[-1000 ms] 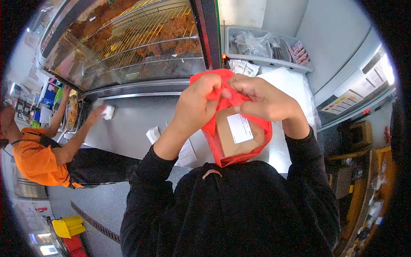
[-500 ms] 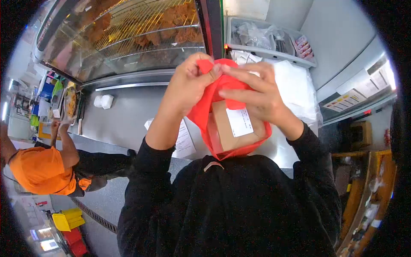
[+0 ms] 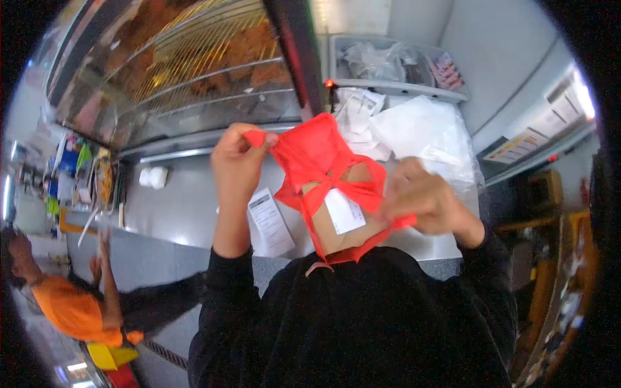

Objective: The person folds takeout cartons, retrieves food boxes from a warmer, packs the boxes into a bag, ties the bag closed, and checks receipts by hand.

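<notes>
A red bag (image 3: 317, 145) stands on the steel counter, its handles crossed in a knot over a brown cardboard box (image 3: 331, 240). A white printed label (image 3: 345, 212) lies on top of the box. At the bag's upper left, my left hand (image 3: 240, 158) pinches one red handle end between thumb and fingers. On the other side my right hand (image 3: 420, 199), blurred by motion, closes on the other red end. Left of the bag lies a printed receipt (image 3: 268, 223).
A glass display case (image 3: 194, 71) with fried food borders the counter (image 3: 184, 207). Behind the bag are white sheets (image 3: 420, 129) and a grey bin (image 3: 401, 81) of plastic packets. A co-worker in orange (image 3: 68, 307) stands at left, near a crumpled white item (image 3: 154, 176).
My hands have moved apart, drawing the red handles into a crossed knot above the box. The co-worker has shifted lower in view.
</notes>
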The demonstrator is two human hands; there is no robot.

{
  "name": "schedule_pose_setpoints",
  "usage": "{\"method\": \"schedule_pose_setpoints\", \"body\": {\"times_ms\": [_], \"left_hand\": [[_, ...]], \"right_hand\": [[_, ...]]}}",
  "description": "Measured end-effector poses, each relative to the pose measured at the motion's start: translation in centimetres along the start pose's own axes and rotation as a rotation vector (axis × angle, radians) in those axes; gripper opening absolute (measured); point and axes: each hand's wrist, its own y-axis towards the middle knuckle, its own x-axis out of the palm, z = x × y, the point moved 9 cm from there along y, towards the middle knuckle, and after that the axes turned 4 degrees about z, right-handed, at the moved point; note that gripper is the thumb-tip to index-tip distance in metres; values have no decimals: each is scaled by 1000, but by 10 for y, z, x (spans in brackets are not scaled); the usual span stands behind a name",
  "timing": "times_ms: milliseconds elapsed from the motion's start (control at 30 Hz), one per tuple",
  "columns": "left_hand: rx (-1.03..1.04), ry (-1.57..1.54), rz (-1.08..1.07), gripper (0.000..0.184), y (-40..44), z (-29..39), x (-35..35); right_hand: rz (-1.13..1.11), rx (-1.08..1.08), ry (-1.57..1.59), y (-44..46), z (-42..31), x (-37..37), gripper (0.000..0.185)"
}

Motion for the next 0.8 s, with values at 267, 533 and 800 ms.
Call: {"method": "schedule_pose_setpoints", "body": {"times_ms": [267, 533, 800], "left_hand": [[502, 77, -181, 20, -25, 113, 45], [302, 550, -184, 16, -56, 39, 67], [-208, 348, 58, 10, -65, 3, 44]], "right_hand": [[273, -210, 178, 68, -2, 0, 31], [150, -304, 255, 95, 20, -2, 31], [-153, 565, -893, 93, 471, -127, 42]]}}
